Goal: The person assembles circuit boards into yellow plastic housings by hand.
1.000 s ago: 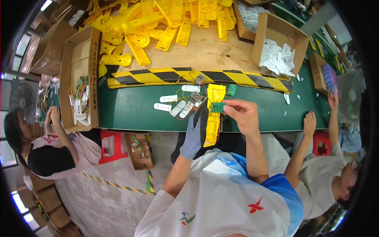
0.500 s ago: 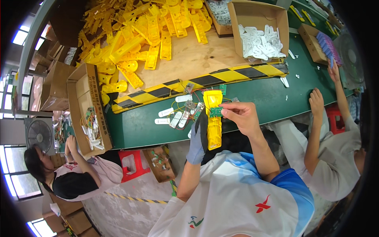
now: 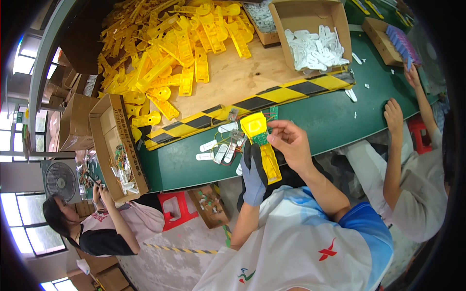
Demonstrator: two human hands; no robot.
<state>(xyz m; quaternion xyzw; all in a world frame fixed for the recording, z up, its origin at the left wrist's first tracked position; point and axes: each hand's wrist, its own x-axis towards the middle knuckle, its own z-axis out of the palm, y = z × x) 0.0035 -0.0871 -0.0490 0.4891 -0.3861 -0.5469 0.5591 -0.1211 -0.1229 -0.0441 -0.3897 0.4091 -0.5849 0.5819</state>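
My left hand (image 3: pixel 254 178), in a grey and black glove, is closed around a long yellow plastic housing (image 3: pixel 271 165) that tilts slightly in front of me. A small green circuit board (image 3: pixel 260 139) lies across the housing's upper part. My bare right hand (image 3: pixel 292 148) pinches the board's right side between thumb and forefinger. Just left of the housing, white plastic pieces (image 3: pixel 220 153) with thin wires lie on the green table, next to small metallic parts (image 3: pixel 236 136). Another green board (image 3: pixel 274 112) sits behind the housing. The glove hides part of the housing.
Yellow housings (image 3: pixel 184 48) are heaped on a wooden board edged with striped tape (image 3: pixel 272 92). Behind stands a carton (image 3: pixel 310 12) of white pieces; at left, a long carton (image 3: pixel 137 162) holds wired parts. Co-workers sit on both sides, one hand (image 3: pixel 393 115) near the table's right edge.
The housing has tipped, its top leaning left, with the board still against it. My right hand has shifted slightly left. The left co-worker's hands have risen and hold something dark.
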